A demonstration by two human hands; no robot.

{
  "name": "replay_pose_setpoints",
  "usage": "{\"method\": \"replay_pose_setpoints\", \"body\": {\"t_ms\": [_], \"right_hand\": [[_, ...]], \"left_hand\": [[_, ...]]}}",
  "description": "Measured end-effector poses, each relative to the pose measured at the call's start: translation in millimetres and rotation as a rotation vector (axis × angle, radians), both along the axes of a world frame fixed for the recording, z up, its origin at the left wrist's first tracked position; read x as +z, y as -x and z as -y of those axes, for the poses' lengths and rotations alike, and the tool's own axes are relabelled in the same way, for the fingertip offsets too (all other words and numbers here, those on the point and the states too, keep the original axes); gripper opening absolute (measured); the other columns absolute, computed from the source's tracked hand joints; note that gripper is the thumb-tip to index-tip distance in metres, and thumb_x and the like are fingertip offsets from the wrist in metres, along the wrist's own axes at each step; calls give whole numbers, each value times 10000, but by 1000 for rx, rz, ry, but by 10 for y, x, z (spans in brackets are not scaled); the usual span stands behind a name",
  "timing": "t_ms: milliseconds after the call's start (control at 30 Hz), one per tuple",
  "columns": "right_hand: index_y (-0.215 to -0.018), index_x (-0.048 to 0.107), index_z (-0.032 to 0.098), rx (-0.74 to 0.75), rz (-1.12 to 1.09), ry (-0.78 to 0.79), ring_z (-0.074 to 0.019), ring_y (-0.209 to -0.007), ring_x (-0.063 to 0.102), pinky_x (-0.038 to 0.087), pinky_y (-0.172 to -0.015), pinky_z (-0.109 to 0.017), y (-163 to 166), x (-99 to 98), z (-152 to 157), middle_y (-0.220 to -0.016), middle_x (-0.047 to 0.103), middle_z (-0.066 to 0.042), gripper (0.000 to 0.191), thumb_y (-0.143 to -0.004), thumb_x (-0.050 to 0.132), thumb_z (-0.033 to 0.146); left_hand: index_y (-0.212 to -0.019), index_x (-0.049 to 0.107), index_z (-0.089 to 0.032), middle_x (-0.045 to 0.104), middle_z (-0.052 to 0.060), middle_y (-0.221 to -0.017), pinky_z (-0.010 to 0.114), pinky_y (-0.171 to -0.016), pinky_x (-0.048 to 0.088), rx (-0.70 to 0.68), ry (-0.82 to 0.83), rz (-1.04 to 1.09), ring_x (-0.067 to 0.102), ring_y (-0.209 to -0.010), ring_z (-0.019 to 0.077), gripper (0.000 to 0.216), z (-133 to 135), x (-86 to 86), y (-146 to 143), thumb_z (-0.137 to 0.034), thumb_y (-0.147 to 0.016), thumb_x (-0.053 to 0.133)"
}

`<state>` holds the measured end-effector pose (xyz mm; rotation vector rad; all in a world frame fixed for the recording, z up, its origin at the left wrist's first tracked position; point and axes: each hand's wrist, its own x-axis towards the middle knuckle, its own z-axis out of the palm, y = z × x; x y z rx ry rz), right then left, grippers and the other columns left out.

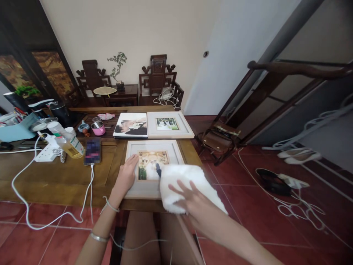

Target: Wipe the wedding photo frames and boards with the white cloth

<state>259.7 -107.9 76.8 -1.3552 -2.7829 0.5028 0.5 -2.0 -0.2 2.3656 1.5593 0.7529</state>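
Observation:
A light wooden picture frame with a wide pale mat around a photo lies flat near the table's front edge. At its left side, my left hand grips the frame, fingertips on the front. My right hand presses a fluffy white cloth against the frame's lower right part, its fingers spread over the fabric. That corner is hidden under the cloth, which also hangs past the table edge. Behind lie a second framed photo and a photo album or panel, side by side.
Left on the wooden table are a phone on a cable, a bottle of yellowish liquid, a white power strip, a pink cup and a blue bin. A dark wooden chair stands right.

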Motion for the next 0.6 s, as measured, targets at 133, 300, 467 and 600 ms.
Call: {"method": "replay_pose_setpoints", "body": {"t_ms": [133, 300, 467, 600], "right_hand": [[-1127, 644, 234, 108, -114, 163, -279, -1377, 216, 150, -1109, -571, 154, 81, 188, -1460, 348, -30, 683, -533, 404, -4], [-1298, 489, 122, -84, -112, 31, -291, -1357, 268, 209, -1097, -527, 315, -56, -282, -1423, 390, -173, 650, -668, 390, -7], [-1327, 440, 86, -232, 20, -255, -331, -1335, 291, 222, -1075, -528, 298, -167, -1145, -1449, 331, -201, 585, -748, 418, 3], [-1314, 470, 144, -243, 116, -344, -391, -1351, 205, 179, -1036, -621, 341, -181, -1581, -1489, 260, -175, 585, -746, 476, 6]], "left_hand": [[-1349, 429, -171, 452, 100, -1404, 424, -1073, 357, -5, -4, -15, 380, -1324, 190, 701, 15, 15, 1, 83, -707, 314], [-1337, 444, -160, 455, 103, -1401, 431, -1073, 349, -18, 14, -30, 370, -1329, 187, 687, 29, 59, -2, 79, -706, 313], [-1341, 440, -185, 431, 84, -1421, 452, -1067, 340, -1, 72, -34, 354, -1339, 190, 675, 44, 98, -11, 68, -730, 308], [-1349, 430, -197, 428, 77, -1424, 434, -1063, 349, -4, 80, -37, 349, -1342, 184, 686, 33, 97, -13, 64, -724, 321]]}}
